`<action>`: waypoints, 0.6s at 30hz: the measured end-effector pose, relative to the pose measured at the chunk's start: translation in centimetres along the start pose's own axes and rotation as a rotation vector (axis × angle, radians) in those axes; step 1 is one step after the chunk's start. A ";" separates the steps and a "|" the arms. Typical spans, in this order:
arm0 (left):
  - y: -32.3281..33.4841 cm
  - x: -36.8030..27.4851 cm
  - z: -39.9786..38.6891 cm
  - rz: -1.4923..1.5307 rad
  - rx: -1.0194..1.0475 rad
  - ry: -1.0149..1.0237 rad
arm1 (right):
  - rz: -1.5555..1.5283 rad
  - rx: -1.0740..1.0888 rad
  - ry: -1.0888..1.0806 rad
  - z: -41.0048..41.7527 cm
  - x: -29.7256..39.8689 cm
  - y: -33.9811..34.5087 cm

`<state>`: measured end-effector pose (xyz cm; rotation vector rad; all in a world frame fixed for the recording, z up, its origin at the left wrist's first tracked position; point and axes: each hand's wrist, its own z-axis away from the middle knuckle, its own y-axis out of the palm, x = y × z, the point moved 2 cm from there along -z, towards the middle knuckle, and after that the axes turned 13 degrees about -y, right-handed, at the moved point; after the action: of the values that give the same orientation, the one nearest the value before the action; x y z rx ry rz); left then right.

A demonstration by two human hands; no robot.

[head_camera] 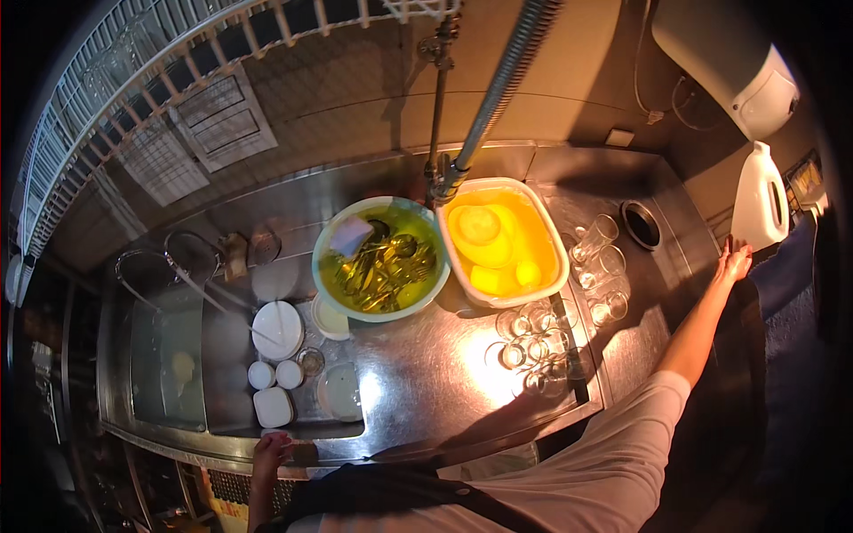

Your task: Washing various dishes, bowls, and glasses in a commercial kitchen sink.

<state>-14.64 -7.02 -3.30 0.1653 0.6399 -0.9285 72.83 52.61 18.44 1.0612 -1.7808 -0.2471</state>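
Note:
My right hand (pixel 735 261) reaches out at the far right with its fingers apart, just below a white plastic jug (pixel 758 200) with a moulded handle. Whether the fingertips touch the jug is unclear. At the front edge of the sink, my left hand (pixel 272 448) hangs low with curled fingers; I cannot tell if it holds anything. Near it in the sink stand a square white dish (pixel 273 408), small white cups (pixel 289 374), a round white plate (pixel 278 331) and a clear bowl (pixel 342 392).
A round basin (pixel 320 293) holds cutlery in greenish liquid. Beside it, a rectangular tub (pixel 563 266) holds dishes in yellow liquid. Drinking glasses (pixel 533 348) cluster on the steel counter (pixel 413 373). A spray hose (pixel 506 86) hangs above, and a wire rack (pixel 200 50) overhangs the left.

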 end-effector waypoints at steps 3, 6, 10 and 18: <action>1.6 -1.4 -0.3 0.024 -0.031 0.071 | -0.144 0.304 0.087 8.1 4.6 0.3; 5.9 -5.9 0.6 -0.220 -0.057 0.452 | -0.165 0.810 0.197 21.9 9.4 -1.0; 11.8 -11.5 5.5 -0.613 -0.060 1.209 | 0.040 1.223 0.365 43.2 13.7 0.9; 2.6 -11.2 7.1 -0.547 -0.302 0.976 | -0.197 1.783 0.440 74.7 25.2 7.1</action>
<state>-14.26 -0.56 8.56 0.1710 1.7816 -1.2447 4.11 16.12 3.66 2.1758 -1.1560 1.6202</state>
